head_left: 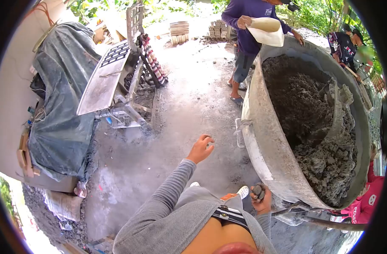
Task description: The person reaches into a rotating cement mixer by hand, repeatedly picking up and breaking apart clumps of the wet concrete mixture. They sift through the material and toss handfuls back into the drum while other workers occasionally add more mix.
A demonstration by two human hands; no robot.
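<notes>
My left hand [200,149] is stretched out in front of me over the dusty ground, fingers loosely bent and apart, with nothing visible in it. My right hand [264,202] is closed around several dark grey stones or lumps [258,192], beside my hip. It is close to the lower outer wall of a large round mixer drum [265,139]. Inside the drum lies a wet grey-brown cement-like mix [301,97], with a curved blade [338,110] coated in it.
A person in purple [248,46] holds a pale bucket [266,31] over the drum's rim. Other people stand beyond it, one in dark clothes [344,46], one in pink [367,201]. At left are a tarp-covered pile [64,114] and a metal frame with a board [104,84]. Poles [325,222] stick out at lower right.
</notes>
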